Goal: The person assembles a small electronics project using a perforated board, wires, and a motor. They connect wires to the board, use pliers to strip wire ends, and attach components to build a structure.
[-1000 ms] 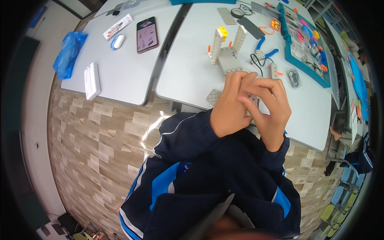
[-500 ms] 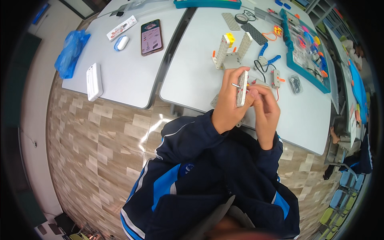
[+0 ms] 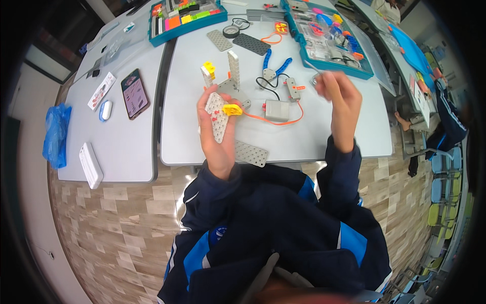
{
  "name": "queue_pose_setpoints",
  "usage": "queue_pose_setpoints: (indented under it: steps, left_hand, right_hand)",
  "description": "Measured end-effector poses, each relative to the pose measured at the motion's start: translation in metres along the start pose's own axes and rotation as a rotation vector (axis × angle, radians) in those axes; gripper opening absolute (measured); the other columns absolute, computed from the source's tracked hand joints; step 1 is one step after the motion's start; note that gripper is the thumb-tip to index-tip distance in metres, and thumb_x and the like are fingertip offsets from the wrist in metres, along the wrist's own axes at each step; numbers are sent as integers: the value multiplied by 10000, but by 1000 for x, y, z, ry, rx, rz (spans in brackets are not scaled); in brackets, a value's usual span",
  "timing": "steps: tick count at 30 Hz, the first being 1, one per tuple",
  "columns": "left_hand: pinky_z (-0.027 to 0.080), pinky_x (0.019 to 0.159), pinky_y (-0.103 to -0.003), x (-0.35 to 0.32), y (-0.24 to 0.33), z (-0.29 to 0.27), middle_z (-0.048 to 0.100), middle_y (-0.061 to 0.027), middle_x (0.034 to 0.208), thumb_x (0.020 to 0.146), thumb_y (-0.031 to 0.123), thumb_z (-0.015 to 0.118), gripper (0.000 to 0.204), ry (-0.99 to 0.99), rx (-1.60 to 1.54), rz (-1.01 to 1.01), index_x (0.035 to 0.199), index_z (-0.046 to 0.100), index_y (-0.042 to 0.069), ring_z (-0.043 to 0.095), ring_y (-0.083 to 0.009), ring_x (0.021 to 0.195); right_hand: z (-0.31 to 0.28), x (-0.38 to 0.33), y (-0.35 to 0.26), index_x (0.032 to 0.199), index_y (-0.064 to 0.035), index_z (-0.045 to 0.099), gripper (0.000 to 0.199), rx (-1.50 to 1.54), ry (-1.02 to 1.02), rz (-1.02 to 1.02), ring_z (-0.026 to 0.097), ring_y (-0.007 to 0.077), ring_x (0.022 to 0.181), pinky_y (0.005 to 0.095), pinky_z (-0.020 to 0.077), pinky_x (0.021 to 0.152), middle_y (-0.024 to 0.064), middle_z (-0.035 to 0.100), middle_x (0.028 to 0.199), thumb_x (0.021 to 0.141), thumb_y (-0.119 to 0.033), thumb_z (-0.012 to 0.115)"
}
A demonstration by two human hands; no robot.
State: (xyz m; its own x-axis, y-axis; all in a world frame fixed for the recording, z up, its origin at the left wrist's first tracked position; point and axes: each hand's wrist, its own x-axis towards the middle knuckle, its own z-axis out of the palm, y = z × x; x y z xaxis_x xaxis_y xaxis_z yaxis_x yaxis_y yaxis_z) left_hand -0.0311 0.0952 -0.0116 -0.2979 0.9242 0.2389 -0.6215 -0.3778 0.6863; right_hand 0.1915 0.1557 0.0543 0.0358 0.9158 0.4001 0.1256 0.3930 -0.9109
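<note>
1. Two hands are up over the near part of the white table (image 3: 324, 147). The left hand (image 3: 218, 133) has its grip closed around a pale perforated plate (image 3: 216, 120) with a yellow piece (image 3: 232, 109) on its right edge, held upright just above the table's near edge.
2. The right hand (image 3: 340, 99) is raised well apart from the left, fingers pinched narrow on something small and grey — too small to tell what.
3. Between the hands lie a grey box (image 3: 276, 109) with an orange cable (image 3: 283, 121), and a small grey block (image 3: 292, 89) on a black wire.
4. A second perforated plate (image 3: 250, 153) lies flat at the near edge, just beside the left wrist.
5. Behind the held plate stands a white and grey build (image 3: 228, 76) with a yellow top; blue-handled pliers (image 3: 273, 65) lie near it.
6. Open table surface shows to the right of the grey box, out to the right edge.
7. Farther back — two teal parts trays (image 3: 324, 30) (image 3: 185, 15). The neighbouring table (image 3: 116, 147) on the left carries a phone (image 3: 134, 93) and a white box (image 3: 91, 165) near its front edge.
</note>
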Motion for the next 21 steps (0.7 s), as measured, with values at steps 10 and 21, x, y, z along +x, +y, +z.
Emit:
queue_pose_setpoints:
  steps: [10, 21]
  left_hand:
    - [453, 1024, -420, 2, -2, -24, 480, -205, 1234, 1038, 401, 584, 667, -58, -766, -232, 1491, 355, -33, 450, -320, 1111]
    - [441, 1036, -429, 2, -1, -30, 479, -199, 1244, 1028, 392, 590, 677, -34, -1000, -257, 1503, 348, -26, 447, -325, 1123]
  right_hand:
    - [-38, 60, 52, 1150, -31, 645, 215, 660, -218, 421, 529, 69, 768, 224, 398, 601, -3, 627, 974, 1033, -210, 635]
    - [-78, 140, 91, 1123, -34, 726, 272, -131, -37, 162, 658, 56, 773, 231, 482, 624, 20, 761, 941, 981, -265, 695]
